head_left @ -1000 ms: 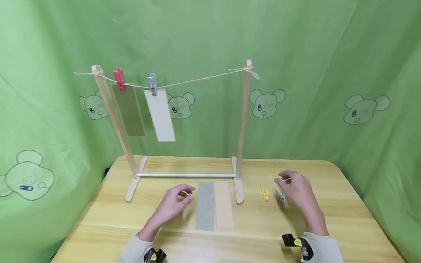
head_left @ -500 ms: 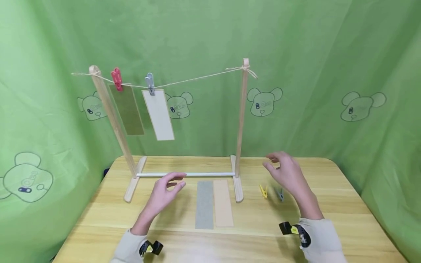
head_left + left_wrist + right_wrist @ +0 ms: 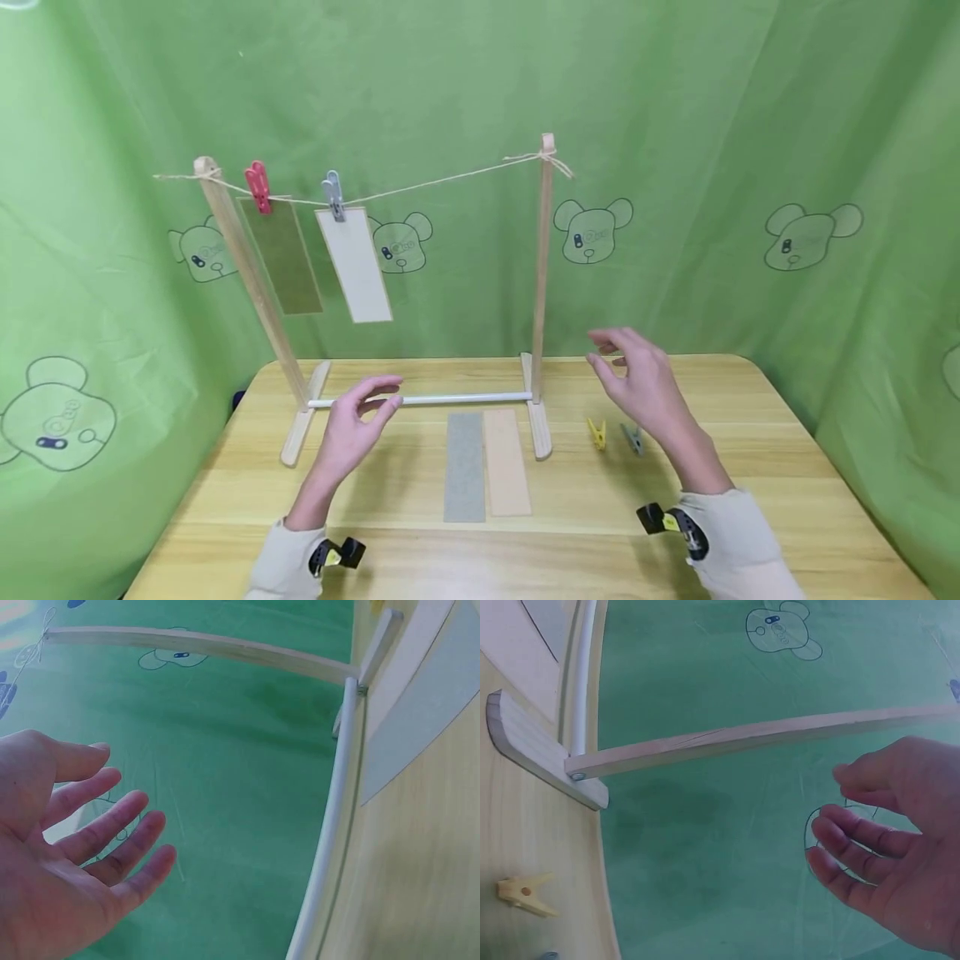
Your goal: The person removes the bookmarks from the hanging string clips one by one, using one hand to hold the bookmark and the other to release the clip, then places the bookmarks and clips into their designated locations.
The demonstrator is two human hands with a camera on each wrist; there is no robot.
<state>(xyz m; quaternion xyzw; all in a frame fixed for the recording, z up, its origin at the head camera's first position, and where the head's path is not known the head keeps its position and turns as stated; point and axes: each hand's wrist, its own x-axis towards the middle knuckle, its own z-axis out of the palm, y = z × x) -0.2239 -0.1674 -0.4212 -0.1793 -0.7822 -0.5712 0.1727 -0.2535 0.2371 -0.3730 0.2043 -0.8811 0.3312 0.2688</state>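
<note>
My left hand (image 3: 352, 429) hovers over the table near the rack's white crossbar (image 3: 465, 398), fingers loosely bent and holding nothing. Raised right of the rack is my right hand (image 3: 641, 379), also holding nothing. Below it on the table lie a yellow clothespin (image 3: 597, 434) and a grey-blue clothespin (image 3: 633, 440). From the rack's string (image 3: 442, 181), a red clothespin (image 3: 258, 187) holds an olive card (image 3: 285, 262), and another grey-blue clothespin (image 3: 333, 197) holds a white card (image 3: 356, 267). A grey card (image 3: 465, 471) and a peach card (image 3: 507, 467) lie side by side between my hands.
The wooden rack has a left post (image 3: 247, 275) and a right post (image 3: 542, 275) on flat feet. Behind the table (image 3: 480, 558) hangs a green curtain (image 3: 697, 167) printed with bear heads.
My right hand has risen away from beside the grey-blue clothespin, toward the back. My left hand has moved up and left, away from the grey card. The head view has shifted slightly.
</note>
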